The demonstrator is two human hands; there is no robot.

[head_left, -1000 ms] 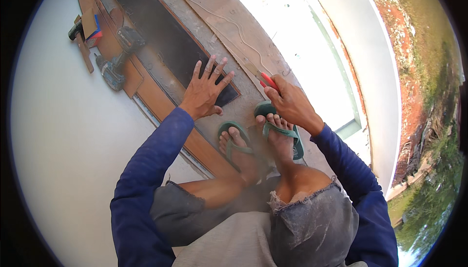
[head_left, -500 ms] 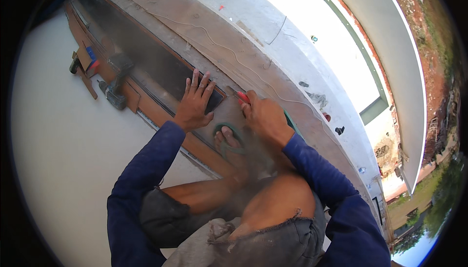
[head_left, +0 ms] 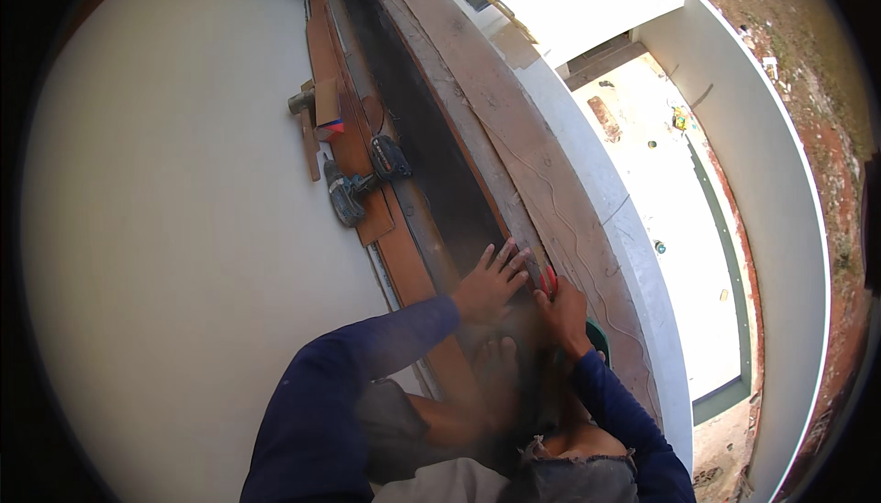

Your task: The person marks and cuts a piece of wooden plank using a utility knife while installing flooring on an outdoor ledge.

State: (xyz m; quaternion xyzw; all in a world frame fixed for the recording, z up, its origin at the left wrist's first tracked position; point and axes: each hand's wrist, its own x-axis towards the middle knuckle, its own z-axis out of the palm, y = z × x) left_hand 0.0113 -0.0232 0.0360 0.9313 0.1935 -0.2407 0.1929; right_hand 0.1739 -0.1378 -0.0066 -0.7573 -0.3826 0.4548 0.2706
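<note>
Red-handled tool (head_left: 551, 280), one; black panel (head_left: 447, 195), one

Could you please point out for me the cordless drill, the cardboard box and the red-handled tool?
Cordless drill (head_left: 347, 200), head view: on its motor housing.
Cardboard box (head_left: 328, 104), head view: on its brown side.
Red-handled tool (head_left: 551, 277), head view: on its red handle.

Dusty floor (head_left: 496, 180) under a long dark strip (head_left: 425, 131) and brown boards (head_left: 407, 262).
</note>
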